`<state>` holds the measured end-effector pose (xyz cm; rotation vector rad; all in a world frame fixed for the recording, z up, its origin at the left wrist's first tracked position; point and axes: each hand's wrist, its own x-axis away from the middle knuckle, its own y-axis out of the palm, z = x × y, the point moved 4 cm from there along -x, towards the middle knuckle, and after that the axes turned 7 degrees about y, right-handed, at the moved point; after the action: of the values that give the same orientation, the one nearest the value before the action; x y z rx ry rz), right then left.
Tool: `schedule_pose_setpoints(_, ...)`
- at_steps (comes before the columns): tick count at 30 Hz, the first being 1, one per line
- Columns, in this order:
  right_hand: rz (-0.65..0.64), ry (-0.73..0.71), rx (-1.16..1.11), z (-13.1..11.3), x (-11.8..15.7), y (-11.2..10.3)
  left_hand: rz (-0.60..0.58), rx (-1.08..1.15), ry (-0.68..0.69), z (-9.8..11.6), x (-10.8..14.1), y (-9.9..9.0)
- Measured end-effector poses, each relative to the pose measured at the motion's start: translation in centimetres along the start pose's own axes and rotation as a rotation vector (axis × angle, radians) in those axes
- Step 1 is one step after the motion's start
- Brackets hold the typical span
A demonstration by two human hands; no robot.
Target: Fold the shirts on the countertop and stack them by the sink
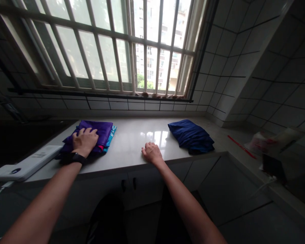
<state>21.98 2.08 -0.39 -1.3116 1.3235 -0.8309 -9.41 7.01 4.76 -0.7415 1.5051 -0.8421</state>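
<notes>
On the left part of the white counter (132,135) lies a stack of folded cloth, with a purple cloth (104,130) on top and a light blue cloth (111,139) showing at its right edge. My left hand (85,139), a dark band on its wrist, rests on the purple cloth with fingers apart. My right hand (151,152) sits on the bare counter near the front edge, its fingers curled in, nothing visible in them. A dark blue folded cloth (190,135) lies to its right, not touched by either hand.
A white power strip (33,161) lies left of the stack, beside a dark sink (22,135). On the right are a red strip (241,146), a plastic bag (260,143) and a dark device (273,166) with a cable. A barred window (104,51) is behind the counter.
</notes>
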Motion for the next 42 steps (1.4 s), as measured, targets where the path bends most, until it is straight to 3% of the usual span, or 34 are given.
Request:
schedule_pose_setpoints(3,0.000,0.000,-0.006,0.0,0.0,-0.1,0.092,-0.131,0.199,6.7,0.7,-1.5)
schedule_pose_setpoints(6,0.004,0.003,-0.005,0.0,0.1,-0.2,0.075,-0.048,0.452,13.1,1.6,-0.9)
schedule_pose_setpoints(9,0.007,-0.003,0.005,0.0,0.1,-0.2,0.071,0.048,0.565,16.0,2.2,0.3)
schedule_pose_setpoints(12,0.006,-0.010,0.015,0.0,0.0,-0.1,0.020,0.085,0.519,15.9,2.3,1.3)
schedule_pose_setpoints(17,0.007,-0.002,0.030,0.0,-0.1,0.0,-0.191,0.118,0.451,15.9,2.7,1.8)
schedule_pose_setpoints(25,0.011,-0.004,0.039,0.0,-0.2,0.0,-0.182,-0.033,0.096,17.0,4.9,0.7)
schedule_pose_setpoints(30,0.003,-0.003,0.055,0.0,-0.3,-0.1,-0.191,0.023,0.079,16.3,5.0,0.5)
schedule_pose_setpoints(34,0.007,-0.006,0.056,0.0,-0.4,-0.1,-0.288,0.018,0.137,15.8,5.0,0.7)
schedule_pose_setpoints(42,0.012,-0.011,0.059,0.2,-0.5,0.1,-0.218,0.105,0.065,15.2,6.2,2.2)
